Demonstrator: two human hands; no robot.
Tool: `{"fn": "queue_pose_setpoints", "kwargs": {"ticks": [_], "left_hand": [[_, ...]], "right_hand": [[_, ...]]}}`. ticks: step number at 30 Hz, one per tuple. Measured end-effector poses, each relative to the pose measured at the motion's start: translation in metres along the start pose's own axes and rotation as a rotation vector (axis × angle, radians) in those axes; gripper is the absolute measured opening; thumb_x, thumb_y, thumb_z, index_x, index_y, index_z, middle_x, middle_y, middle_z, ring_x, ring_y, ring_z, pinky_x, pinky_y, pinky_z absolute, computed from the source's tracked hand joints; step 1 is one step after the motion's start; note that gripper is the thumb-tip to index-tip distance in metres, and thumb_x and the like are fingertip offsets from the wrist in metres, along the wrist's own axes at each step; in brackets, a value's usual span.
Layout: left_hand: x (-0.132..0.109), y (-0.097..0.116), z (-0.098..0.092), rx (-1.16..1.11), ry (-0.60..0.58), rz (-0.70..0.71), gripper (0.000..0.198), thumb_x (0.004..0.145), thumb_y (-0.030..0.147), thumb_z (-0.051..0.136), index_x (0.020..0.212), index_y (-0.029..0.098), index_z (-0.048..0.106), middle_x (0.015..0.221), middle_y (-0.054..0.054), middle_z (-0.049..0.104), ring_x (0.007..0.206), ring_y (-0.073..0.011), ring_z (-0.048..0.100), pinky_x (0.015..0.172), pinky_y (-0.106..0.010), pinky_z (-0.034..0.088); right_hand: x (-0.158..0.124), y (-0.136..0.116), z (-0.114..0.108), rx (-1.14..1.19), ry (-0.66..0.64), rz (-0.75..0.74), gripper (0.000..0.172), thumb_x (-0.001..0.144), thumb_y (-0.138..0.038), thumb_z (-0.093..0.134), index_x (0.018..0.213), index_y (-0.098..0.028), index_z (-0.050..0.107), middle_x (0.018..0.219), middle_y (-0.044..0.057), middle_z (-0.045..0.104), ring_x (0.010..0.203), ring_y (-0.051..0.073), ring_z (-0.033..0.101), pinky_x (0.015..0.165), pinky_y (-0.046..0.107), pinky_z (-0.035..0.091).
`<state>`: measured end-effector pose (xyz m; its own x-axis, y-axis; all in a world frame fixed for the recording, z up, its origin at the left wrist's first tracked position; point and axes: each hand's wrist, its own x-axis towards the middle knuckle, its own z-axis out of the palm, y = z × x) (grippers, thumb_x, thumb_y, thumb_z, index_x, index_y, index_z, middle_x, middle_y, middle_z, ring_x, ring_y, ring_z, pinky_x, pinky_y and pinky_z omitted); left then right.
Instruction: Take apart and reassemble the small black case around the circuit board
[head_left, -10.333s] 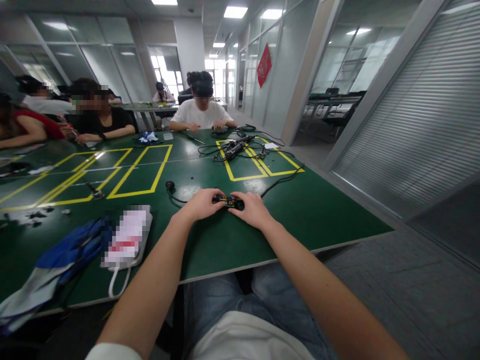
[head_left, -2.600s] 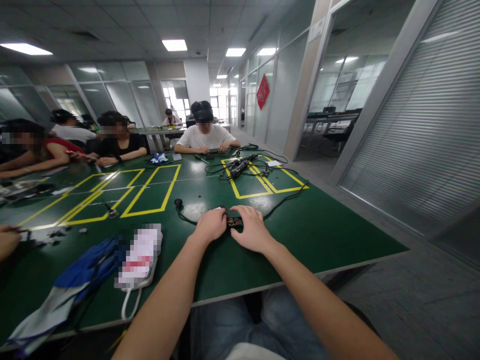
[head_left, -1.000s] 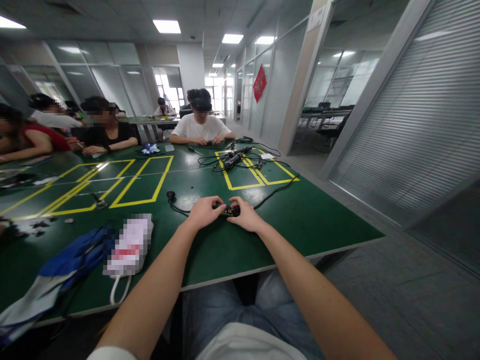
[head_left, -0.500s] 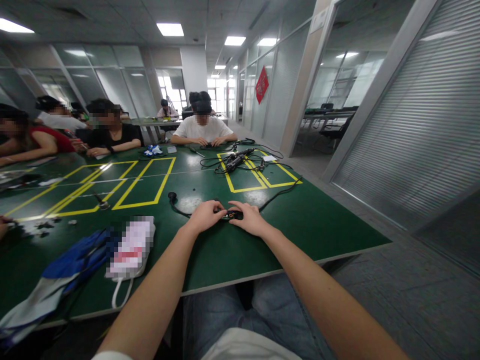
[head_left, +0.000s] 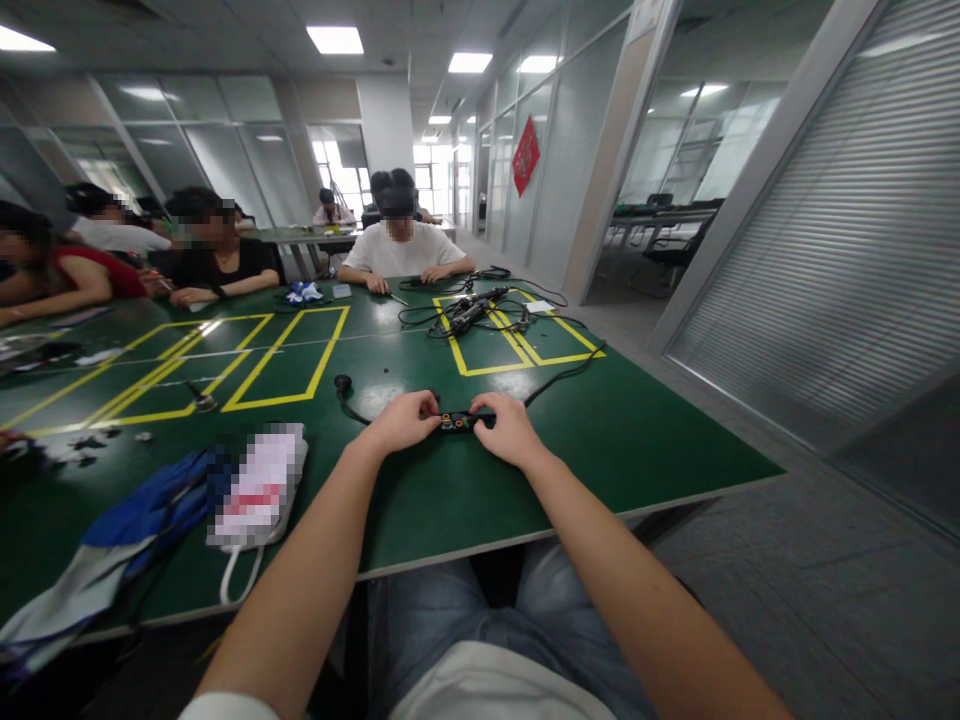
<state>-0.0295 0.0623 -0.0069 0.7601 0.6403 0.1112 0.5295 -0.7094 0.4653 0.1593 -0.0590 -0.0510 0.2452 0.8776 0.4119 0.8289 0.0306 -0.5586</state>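
Observation:
Near the front of the green table lies a slim black corded device (head_left: 458,423), with small orange and metallic parts showing along its middle. My left hand (head_left: 403,424) grips its left end, thumb and fingers closed. Around the right end, my right hand (head_left: 511,430) is closed in the same way. The fingers hide both ends. A black cord (head_left: 564,374) runs off to the upper right beyond my right hand. Left of my left hand, a cable ends in a round black plug (head_left: 343,384).
A blue and grey glove (head_left: 142,515) and a white-cased item with a strap (head_left: 259,485) lie left. Several black corded devices (head_left: 476,312) are heaped among yellow tape outlines (head_left: 289,402). Across the table, a person in white (head_left: 401,250) touches a thin tool (head_left: 397,298).
My hands have moved slightly apart, baring more of the device's middle. Across the table, the person's hands have separated, one reaching the thin tool. The view has shifted slightly.

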Motion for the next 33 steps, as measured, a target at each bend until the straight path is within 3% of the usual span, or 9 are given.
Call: {"fn": "queue_pose_setpoints", "kwargs": {"ticks": [3, 7, 13, 20, 28, 33], "left_hand": [[-0.001, -0.005, -0.007, -0.071, -0.055, 0.003, 0.023, 0.080, 0.016, 0.061, 0.097, 0.019, 0.077, 0.096, -0.005, 0.080, 0.080, -0.0191, 0.073, 0.078, -0.028, 0.056], [-0.001, -0.010, -0.014, -0.118, -0.121, -0.004, 0.027, 0.081, 0.022, 0.061, 0.098, 0.020, 0.083, 0.088, -0.003, 0.081, 0.080, -0.0208, 0.074, 0.079, -0.029, 0.057], [0.002, -0.013, -0.016, -0.034, -0.094, 0.015, 0.019, 0.080, 0.025, 0.070, 0.089, 0.022, 0.087, 0.094, -0.004, 0.083, 0.091, -0.0231, 0.073, 0.087, -0.030, 0.055], [0.007, -0.011, -0.012, 0.078, -0.080, 0.001, 0.020, 0.081, 0.023, 0.072, 0.092, 0.025, 0.088, 0.097, -0.003, 0.082, 0.093, -0.0232, 0.073, 0.085, -0.028, 0.055], [0.004, -0.001, -0.011, 0.152, -0.053, 0.052, 0.025, 0.081, 0.017, 0.069, 0.094, 0.026, 0.089, 0.104, -0.007, 0.084, 0.100, -0.0267, 0.075, 0.092, -0.031, 0.055], [0.000, 0.003, -0.010, 0.126, -0.022, 0.054, 0.025, 0.081, 0.017, 0.065, 0.091, 0.025, 0.087, 0.100, -0.006, 0.083, 0.097, -0.0255, 0.076, 0.093, -0.031, 0.056]], "right_hand": [[-0.001, -0.001, 0.000, -0.040, -0.009, 0.015, 0.021, 0.085, -0.013, 0.066, 0.098, -0.025, 0.077, 0.112, 0.006, 0.077, 0.114, 0.028, 0.066, 0.106, 0.048, 0.046], [-0.001, -0.005, -0.002, -0.095, -0.056, 0.039, 0.022, 0.086, -0.012, 0.066, 0.098, -0.026, 0.079, 0.108, 0.005, 0.079, 0.109, 0.027, 0.068, 0.103, 0.045, 0.044], [-0.003, -0.012, -0.008, -0.161, -0.082, 0.045, 0.022, 0.091, -0.013, 0.066, 0.101, -0.026, 0.080, 0.112, 0.005, 0.080, 0.111, 0.027, 0.068, 0.104, 0.046, 0.039], [-0.002, -0.017, -0.012, -0.204, -0.110, 0.043, 0.024, 0.094, -0.014, 0.063, 0.105, -0.025, 0.081, 0.114, 0.006, 0.080, 0.113, 0.028, 0.068, 0.103, 0.046, 0.036], [-0.006, -0.017, -0.009, -0.261, -0.090, -0.022, 0.026, 0.094, -0.012, 0.059, 0.107, -0.024, 0.079, 0.117, 0.008, 0.080, 0.113, 0.028, 0.067, 0.104, 0.045, 0.035], [-0.006, -0.015, -0.007, -0.246, -0.056, 0.029, 0.021, 0.096, -0.018, 0.060, 0.104, -0.024, 0.078, 0.111, 0.007, 0.079, 0.110, 0.028, 0.067, 0.099, 0.043, 0.040]]}}
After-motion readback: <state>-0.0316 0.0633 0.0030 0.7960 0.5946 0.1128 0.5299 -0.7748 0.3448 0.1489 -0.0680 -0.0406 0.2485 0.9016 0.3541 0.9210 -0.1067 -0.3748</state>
